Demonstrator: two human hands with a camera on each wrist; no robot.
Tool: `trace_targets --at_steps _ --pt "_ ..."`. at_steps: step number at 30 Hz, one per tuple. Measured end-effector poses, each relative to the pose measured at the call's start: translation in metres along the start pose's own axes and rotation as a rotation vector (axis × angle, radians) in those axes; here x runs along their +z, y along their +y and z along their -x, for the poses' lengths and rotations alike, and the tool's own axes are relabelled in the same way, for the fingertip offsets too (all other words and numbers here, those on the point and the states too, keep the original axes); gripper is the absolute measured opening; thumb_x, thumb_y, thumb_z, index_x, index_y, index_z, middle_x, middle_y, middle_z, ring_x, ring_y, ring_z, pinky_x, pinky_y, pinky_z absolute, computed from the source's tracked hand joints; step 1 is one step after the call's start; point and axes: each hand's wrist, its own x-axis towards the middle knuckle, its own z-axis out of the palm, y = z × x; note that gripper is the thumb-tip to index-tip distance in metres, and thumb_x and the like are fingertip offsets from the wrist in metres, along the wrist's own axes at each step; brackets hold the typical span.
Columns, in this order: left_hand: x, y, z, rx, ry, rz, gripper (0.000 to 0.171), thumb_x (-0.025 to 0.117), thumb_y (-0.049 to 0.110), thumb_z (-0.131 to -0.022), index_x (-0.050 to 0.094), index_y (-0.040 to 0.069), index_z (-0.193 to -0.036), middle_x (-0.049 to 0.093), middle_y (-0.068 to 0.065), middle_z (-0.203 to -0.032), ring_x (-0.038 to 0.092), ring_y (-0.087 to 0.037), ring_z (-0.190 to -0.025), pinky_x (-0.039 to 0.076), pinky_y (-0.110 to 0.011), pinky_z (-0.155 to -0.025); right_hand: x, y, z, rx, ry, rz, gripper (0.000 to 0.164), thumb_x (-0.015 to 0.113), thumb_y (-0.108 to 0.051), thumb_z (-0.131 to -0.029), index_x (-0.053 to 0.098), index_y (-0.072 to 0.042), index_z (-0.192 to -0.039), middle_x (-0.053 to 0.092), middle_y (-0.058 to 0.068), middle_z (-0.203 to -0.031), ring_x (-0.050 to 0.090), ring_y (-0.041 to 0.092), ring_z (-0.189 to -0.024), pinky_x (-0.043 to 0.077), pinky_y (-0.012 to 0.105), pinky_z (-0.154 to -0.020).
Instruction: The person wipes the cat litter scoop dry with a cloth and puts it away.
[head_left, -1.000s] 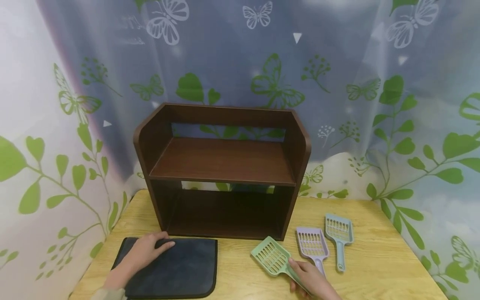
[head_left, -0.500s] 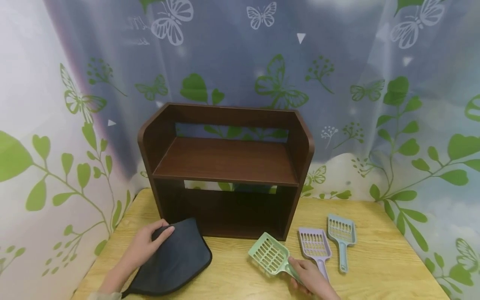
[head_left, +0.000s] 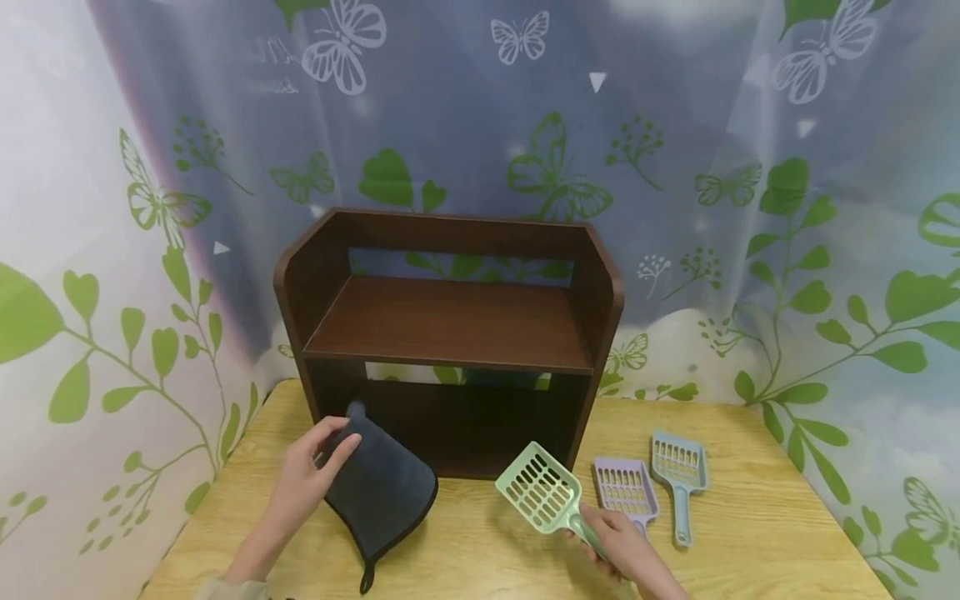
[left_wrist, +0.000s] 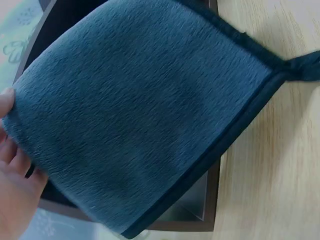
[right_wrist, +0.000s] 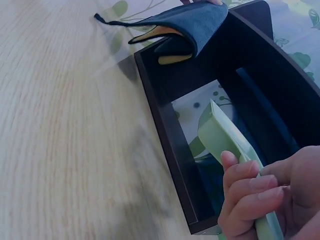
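Left hand (head_left: 303,483): fingers now pinch grey cloth (head_left: 378,492) lifted off worktop (head_left: 750,533); right hand (head_left: 618,546): fingers grip raised green scoop (head_left: 540,492), both nearing shelf (head_left: 450,333)

— What is the left hand (head_left: 303,483) doing differently now?

— It is lifting the dark blue cloth (head_left: 378,492) off the wooden table (head_left: 750,517). A second ago the cloth was lying flat at the lower left of the frame; now it is hanging folded from the fingers, up against the front of the brown shelf unit (head_left: 450,333).

— And the right hand (head_left: 618,546)?

— It is raising the green scoop (head_left: 542,492) by its handle. The scoop head is tilting up off the table, sitting higher in the frame than before.
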Motion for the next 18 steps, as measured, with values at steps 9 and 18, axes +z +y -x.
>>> trace_targets --at_steps 9,18 --pt "0.010 0.007 -0.014 0.188 0.126 -0.037 0.030 0.080 -0.013 -0.077 0.074 0.006 -0.099 0.063 -0.015 -0.125 0.050 -0.024 -0.120 0.038 -0.018 -0.095 -0.005 -0.006 0.000 -0.019 -0.043 -0.017 0.058 0.033 -0.034 -0.112 0.064 0.015 -0.110 0.061 -0.004 -0.065 0.037 0.002 -0.043 0.031 0.019 -0.042" --pt "0.022 0.002 -0.017 0.183 0.130 0.071 0.019 0.063 -0.010 -0.094 0.065 -0.002 -0.111 0.068 -0.016 -0.106 0.061 -0.002 -0.104 0.043 -0.011 -0.092 -0.007 -0.009 0.003 -0.024 -0.081 -0.034 0.061 0.036 -0.040 -0.111 0.067 0.012 -0.114 0.064 -0.004 -0.065 0.035 0.002 -0.042 0.029 0.019 -0.042"
